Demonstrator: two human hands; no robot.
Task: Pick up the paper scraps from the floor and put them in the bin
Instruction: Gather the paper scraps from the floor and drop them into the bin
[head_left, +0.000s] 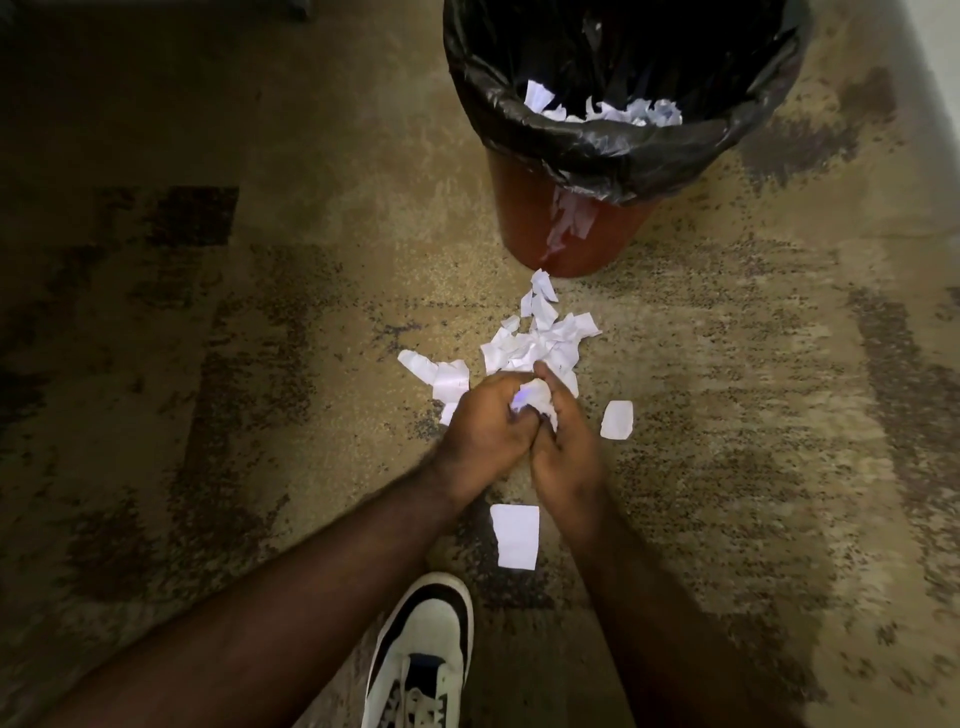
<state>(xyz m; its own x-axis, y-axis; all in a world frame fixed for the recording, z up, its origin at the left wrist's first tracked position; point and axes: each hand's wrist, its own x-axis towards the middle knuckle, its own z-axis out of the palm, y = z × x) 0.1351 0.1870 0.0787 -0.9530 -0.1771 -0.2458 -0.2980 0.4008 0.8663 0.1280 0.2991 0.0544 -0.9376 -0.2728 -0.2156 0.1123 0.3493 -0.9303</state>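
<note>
A heap of white paper scraps (540, 338) lies on the carpet just in front of the bin (571, 228), a brown bin lined with a black bag (587, 145). More scraps (602, 111) show inside the bag. My left hand (483, 426) and my right hand (561, 447) are pressed together low over the near edge of the heap, both closed around a bunch of crumpled scraps (535, 397). Single scraps lie apart: one (617, 420) right of my hands, one (515, 535) between my forearms, one (441, 371) to the left.
The floor is patterned tan and brown carpet (260, 312). My white and black shoe (421, 654) stands at the bottom centre, close behind the hands. A pale wall or skirting (935, 52) runs along the top right corner beside the bin.
</note>
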